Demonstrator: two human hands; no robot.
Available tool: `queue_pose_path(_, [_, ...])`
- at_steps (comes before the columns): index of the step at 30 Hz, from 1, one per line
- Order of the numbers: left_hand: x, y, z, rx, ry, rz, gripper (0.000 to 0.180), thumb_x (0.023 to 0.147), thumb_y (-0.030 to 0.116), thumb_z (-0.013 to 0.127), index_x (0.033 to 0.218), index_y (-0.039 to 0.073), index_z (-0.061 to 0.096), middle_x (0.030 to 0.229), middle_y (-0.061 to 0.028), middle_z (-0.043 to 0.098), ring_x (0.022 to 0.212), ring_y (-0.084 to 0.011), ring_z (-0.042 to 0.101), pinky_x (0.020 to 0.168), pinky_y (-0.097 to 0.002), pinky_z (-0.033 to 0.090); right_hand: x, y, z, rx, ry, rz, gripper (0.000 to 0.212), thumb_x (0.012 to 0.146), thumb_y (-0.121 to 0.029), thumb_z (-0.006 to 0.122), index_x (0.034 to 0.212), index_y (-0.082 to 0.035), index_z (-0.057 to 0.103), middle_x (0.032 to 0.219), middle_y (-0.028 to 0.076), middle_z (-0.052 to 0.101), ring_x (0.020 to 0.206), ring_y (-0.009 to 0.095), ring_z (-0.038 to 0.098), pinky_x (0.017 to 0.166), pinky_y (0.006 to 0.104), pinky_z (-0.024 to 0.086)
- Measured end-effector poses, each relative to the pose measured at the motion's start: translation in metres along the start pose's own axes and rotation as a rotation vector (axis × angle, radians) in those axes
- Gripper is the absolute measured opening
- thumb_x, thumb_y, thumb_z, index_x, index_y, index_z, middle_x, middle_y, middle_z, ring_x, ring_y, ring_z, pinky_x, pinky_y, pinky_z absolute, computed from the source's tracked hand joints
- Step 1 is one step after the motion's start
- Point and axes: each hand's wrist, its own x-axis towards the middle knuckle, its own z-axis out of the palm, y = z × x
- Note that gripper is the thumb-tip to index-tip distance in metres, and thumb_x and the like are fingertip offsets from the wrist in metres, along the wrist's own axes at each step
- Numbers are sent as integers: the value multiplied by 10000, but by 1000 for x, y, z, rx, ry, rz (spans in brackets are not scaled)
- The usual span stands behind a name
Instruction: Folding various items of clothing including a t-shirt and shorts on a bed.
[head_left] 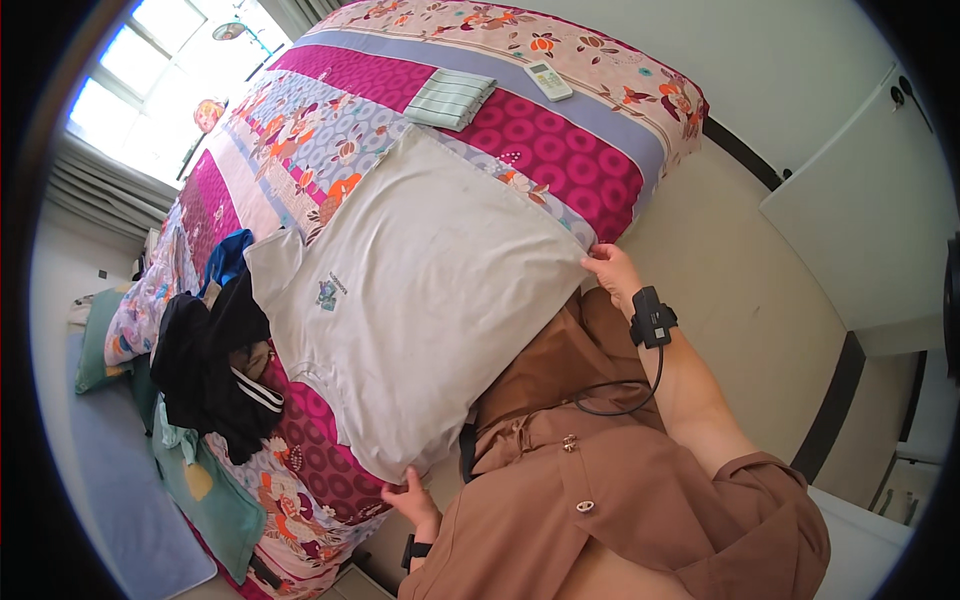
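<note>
A light grey T-shirt (430, 270) with a small chest print lies spread across the near side of a bed, its collar end toward the left. My right hand (612, 272) pinches the shirt's hem corner at the right, at the bed's edge. At the shirt's near edge, by the sleeve, my left hand (412, 500) has its fingers on the fabric; thumb and fingers look apart, and the fingertips are partly hidden by the cloth. Both wrists wear black straps, the right one with a small box and a cable.
A folded striped cloth (450, 98) and a white remote control (547, 81) lie on the patterned bedspread (590, 170). Left of the shirt is a heap of dark clothes (215, 350), with green pillows (215, 500) beside it. White cabinet doors (850, 220) stand at the right.
</note>
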Motion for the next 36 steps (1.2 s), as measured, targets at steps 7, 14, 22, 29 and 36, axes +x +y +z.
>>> queue_pose_path(7, [3,-3,2,-297,-460,-166,525,805,152,697,1228,-42,454,1126,-96,583,983,-196,552,882,-307,410,-12,2,-7,192,-83,140,230,779,-125,692,961,-35,584,820,23,588,647,90,552,536,211,455])
queue_pose_path(14, [-1,9,-12,-625,-820,-362,517,774,49,658,1246,-13,455,1236,-88,520,1076,-221,520,937,-342,398,-25,-4,-15,149,-72,130,150,806,-108,650,932,-55,588,784,13,604,630,92,575,509,203,448])
queue_pose_path(22, [14,26,-55,-289,-1115,-717,600,744,72,694,1290,4,454,1216,-87,560,1096,-265,541,945,-374,425,-27,-21,-20,191,-188,240,134,843,-192,586,912,-78,592,789,21,635,608,106,597,508,227,442])
queue_pose_path(29, [87,72,-87,-1044,-847,-283,517,826,232,602,1245,-45,482,1193,-134,584,1082,-287,570,951,-427,440,6,-75,4,529,-308,366,200,844,-214,532,937,-47,591,826,55,638,700,159,619,501,258,459])
queue_pose_path(36, [158,125,-30,-1535,-758,-272,336,949,234,455,1210,34,527,1215,-144,578,1141,-279,538,976,-460,427,46,-118,87,584,-448,177,308,874,-137,578,1146,-12,508,1179,138,565,1009,238,578,808,329,497])
